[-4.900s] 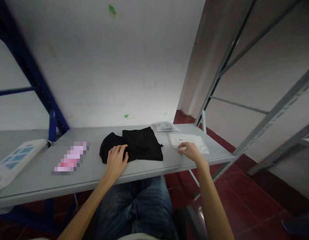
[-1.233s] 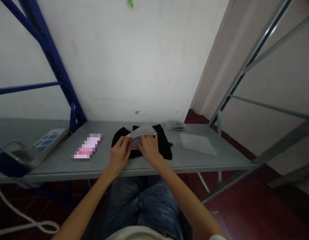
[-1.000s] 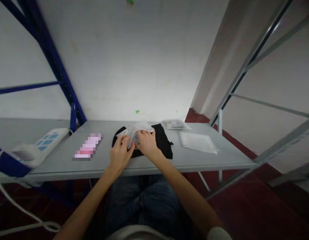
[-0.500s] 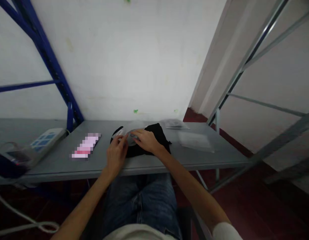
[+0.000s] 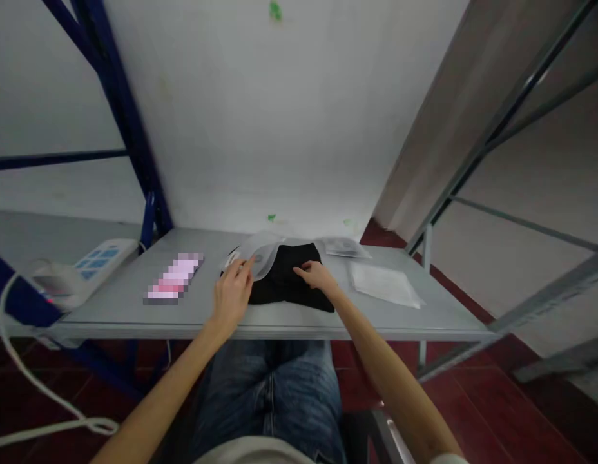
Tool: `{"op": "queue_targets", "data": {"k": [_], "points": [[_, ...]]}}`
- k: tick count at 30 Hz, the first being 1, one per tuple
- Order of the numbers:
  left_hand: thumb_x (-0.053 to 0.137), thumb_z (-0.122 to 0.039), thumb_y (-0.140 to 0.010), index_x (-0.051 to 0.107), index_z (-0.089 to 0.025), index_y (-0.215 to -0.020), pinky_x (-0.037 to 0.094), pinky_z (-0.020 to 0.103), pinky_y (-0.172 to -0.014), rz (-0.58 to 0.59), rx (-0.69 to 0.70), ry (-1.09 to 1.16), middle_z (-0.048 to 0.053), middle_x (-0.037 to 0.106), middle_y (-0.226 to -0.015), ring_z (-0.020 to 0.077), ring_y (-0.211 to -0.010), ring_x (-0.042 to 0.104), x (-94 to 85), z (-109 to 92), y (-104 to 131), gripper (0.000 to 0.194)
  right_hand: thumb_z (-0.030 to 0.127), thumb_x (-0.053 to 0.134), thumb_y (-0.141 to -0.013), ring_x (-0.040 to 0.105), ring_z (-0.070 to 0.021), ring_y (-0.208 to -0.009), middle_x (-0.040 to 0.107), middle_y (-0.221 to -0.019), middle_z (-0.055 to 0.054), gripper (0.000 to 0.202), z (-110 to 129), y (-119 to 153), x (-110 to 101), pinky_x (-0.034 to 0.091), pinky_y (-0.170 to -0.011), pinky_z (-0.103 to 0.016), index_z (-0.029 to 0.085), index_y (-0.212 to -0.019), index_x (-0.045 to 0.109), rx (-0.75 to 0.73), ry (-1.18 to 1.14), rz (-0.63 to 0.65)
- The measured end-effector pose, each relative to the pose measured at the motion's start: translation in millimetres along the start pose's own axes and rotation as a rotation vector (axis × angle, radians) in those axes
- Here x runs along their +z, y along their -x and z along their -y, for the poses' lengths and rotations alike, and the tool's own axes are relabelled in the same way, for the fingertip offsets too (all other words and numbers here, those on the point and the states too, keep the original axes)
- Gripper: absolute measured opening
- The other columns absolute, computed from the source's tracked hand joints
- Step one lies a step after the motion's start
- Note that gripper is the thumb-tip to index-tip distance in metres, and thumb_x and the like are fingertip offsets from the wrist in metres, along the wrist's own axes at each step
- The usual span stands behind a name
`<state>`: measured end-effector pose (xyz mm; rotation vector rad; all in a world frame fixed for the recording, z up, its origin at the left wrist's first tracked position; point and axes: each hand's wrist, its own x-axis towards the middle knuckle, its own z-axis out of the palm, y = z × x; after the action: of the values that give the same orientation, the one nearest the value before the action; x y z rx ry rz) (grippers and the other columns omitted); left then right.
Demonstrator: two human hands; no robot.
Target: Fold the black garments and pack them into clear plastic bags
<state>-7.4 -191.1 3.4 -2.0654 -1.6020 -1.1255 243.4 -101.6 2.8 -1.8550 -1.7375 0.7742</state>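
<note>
A black cloth item [image 5: 284, 277] lies on the grey table [image 5: 192, 322] in front of me. Over its left part rests a translucent curved plastic piece [image 5: 266, 256]. My left hand [image 5: 231, 290] touches the near left edge of this plastic with its fingers, index stretched out; whether it grips anything is unclear. My right hand [image 5: 316, 276] is over the right part of the black cloth, thumb and index apart, holding nothing visible. A small white label [image 5: 231, 258] shows beside the left fingers.
A phone with a blurred screen [image 5: 176, 277] lies to the left, beyond it a white power strip [image 5: 103, 258]. Clear plastic bags [image 5: 383, 283] and a flat packet [image 5: 345, 247] lie to the right. Blue and grey metal frames stand at the sides.
My right hand has left the plastic piece and moved right over the black cloth. More of the cloth and plastic now shows. The camera view has shifted slightly.
</note>
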Motion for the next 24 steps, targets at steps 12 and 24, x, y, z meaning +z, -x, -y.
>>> {"op": "queue_targets", "data": {"k": [12,24], "points": [[0.051,-0.017,-0.099,0.065,-0.022,-0.137,0.052,0.029,-0.074,0.013,-0.031,-0.043,0.01,0.071,-0.12,0.0227,-0.095,0.069,0.1,-2,-2,0.042,0.044,0.085,-0.078,0.06,-0.0152,-0.069,0.066,-0.069,-0.004,0.032,14,-14,-15,0.039,-0.05,-0.02,0.016,-0.082,0.073,0.138,-0.106,0.2],[0.053,-0.019,-0.1,0.065,-0.023,-0.136,0.05,0.029,-0.074,0.01,-0.032,0.014,0.008,0.072,-0.116,0.0208,-0.092,0.069,-3.9,-3,-4,0.039,0.039,0.086,-0.075,0.064,-0.0182,-0.093,0.071,-0.105,-0.007,0.035,27,3,-16,0.048,-0.064,-0.022,0.019,-0.099,0.071,0.135,-0.307,0.173]]}}
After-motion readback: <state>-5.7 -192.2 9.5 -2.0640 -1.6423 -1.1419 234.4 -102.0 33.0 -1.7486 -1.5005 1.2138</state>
